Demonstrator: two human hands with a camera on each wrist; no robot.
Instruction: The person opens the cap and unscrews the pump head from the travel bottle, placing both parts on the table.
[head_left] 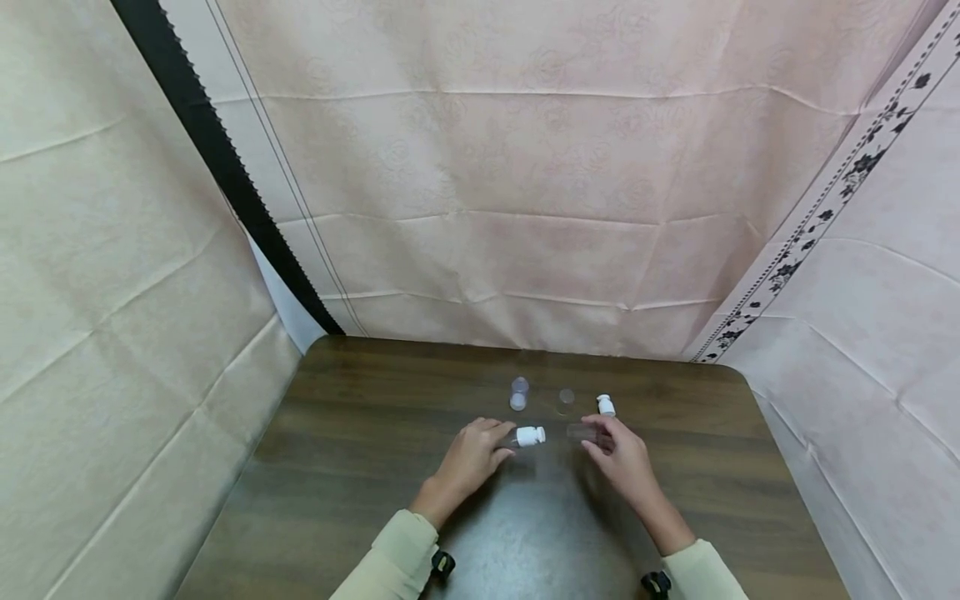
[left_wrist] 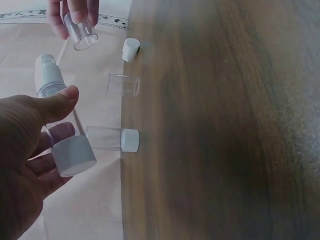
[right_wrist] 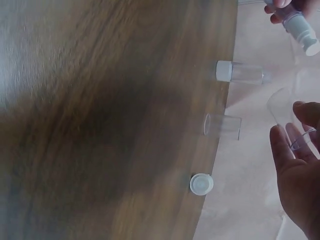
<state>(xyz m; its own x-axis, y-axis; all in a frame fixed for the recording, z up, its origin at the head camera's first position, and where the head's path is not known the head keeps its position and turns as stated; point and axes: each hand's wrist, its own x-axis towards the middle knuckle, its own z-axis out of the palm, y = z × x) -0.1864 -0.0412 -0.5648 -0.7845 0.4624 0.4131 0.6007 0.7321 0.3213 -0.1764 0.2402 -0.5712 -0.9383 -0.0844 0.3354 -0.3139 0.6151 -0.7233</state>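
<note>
My left hand (head_left: 472, 454) grips a small clear pump bottle (left_wrist: 74, 156) with a white pump top and a white base. In the head view its white top points right, toward the other hand. Between the thumb and fingers of my right hand (head_left: 621, 457) is a clear open-ended cover (right_wrist: 281, 106). The cover and the pump top are apart, facing each other across a short gap. Beyond the hands, a second clear bottle (right_wrist: 223, 71) with a white base stands on the table, near another clear cover (left_wrist: 123, 85) and a white pump head (head_left: 606, 405).
The dark wooden table (head_left: 360, 467) ends at a far edge a little beyond the loose parts. Pale cloth (head_left: 480, 250) hangs behind it, with more cloth on both sides. A black strip (head_left: 225, 167) runs down the left cloth.
</note>
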